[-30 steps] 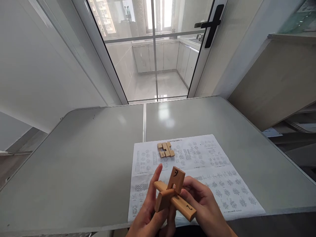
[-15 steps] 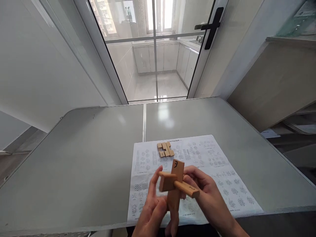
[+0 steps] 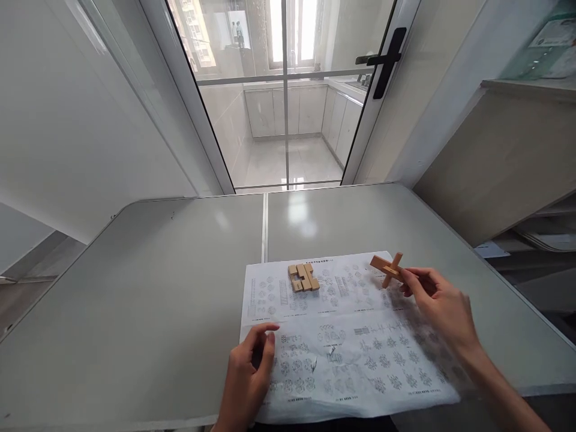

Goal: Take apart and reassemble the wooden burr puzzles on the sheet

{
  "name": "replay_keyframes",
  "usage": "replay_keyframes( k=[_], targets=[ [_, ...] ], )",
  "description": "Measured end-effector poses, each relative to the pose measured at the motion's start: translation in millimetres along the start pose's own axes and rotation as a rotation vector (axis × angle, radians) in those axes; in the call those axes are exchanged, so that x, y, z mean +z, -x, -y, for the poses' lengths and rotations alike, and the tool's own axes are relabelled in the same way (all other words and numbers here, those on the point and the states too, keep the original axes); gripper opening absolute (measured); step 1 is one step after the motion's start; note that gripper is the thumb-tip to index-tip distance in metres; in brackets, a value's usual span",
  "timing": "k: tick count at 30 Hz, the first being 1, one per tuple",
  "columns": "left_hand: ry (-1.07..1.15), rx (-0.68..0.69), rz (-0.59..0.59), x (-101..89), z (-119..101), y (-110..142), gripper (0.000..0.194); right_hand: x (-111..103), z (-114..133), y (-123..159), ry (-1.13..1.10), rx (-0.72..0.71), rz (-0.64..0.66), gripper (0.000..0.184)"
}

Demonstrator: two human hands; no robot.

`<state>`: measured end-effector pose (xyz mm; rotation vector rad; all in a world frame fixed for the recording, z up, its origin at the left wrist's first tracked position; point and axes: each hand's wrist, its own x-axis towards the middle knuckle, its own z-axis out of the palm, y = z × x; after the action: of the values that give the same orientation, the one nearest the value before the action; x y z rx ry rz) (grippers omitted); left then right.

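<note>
A crossed wooden burr puzzle (image 3: 387,269), made of interlocked orange-brown bars, is pinched by one end in my right hand (image 3: 438,303) over the upper right of the printed sheet. My left hand (image 3: 249,366) holds nothing; its thumb and forefinger are curved and apart at the sheet's left edge. Several notched wooden blocks (image 3: 304,277) lie fitted side by side near the top of the paper sheet (image 3: 324,378), which carries rows of small printed diagrams. Whether the cross touches the paper, I cannot tell.
The sheet lies on a grey table (image 3: 148,312) with a seam (image 3: 265,228) running to its far edge. Behind it stands a glass door (image 3: 288,120) with a black handle (image 3: 384,60). A wooden shelf unit (image 3: 508,156) borders the right side.
My right hand has carried the wooden cross from the near middle to the sheet's upper right. My left hand has let go of it and moved left. The sheet's near part lies differently.
</note>
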<state>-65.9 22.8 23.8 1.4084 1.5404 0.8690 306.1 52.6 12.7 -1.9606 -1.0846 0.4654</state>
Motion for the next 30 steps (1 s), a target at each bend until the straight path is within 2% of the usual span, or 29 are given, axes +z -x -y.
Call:
replay_keyframes(
  k=[6,11,16,19,22,23,27,30],
  targets=[
    [-0.056,0.035,0.085,-5.2,11.4,-4.4,0.041,12.0,-7.6,-16.6,0.014,-0.013,-0.042,0.042],
    [-0.065,0.052,0.074,-6.9,9.4,-5.1,0.041,20.8,-1.0,-23.8,-0.009,-0.002,-0.060,0.041],
    [-0.048,0.031,0.029,-5.3,7.8,-3.2,0.042,25.4,1.3,-27.4,-0.033,0.014,-0.044,0.050],
    [-0.063,0.042,0.029,-4.1,11.0,-3.0,0.044,23.2,-0.9,-17.2,-0.072,0.089,-0.053,0.056],
    [-0.047,0.043,0.001,-1.6,16.9,-3.2,0.045,22.0,-3.4,8.1,-0.005,0.159,-0.140,0.057],
    [-0.041,0.043,0.000,-0.6,19.0,-3.4,0.045,23.0,-3.5,18.7,-0.008,0.175,-0.134,0.056],
    [-0.037,0.048,0.000,2.4,24.8,-5.1,0.048,33.9,2.4,58.2,-0.214,0.111,0.166,0.046],
    [-0.045,0.056,0.009,2.5,26.1,-6.8,0.050,44.0,9.9,74.5,-0.280,0.075,0.359,0.045]
  ],
)
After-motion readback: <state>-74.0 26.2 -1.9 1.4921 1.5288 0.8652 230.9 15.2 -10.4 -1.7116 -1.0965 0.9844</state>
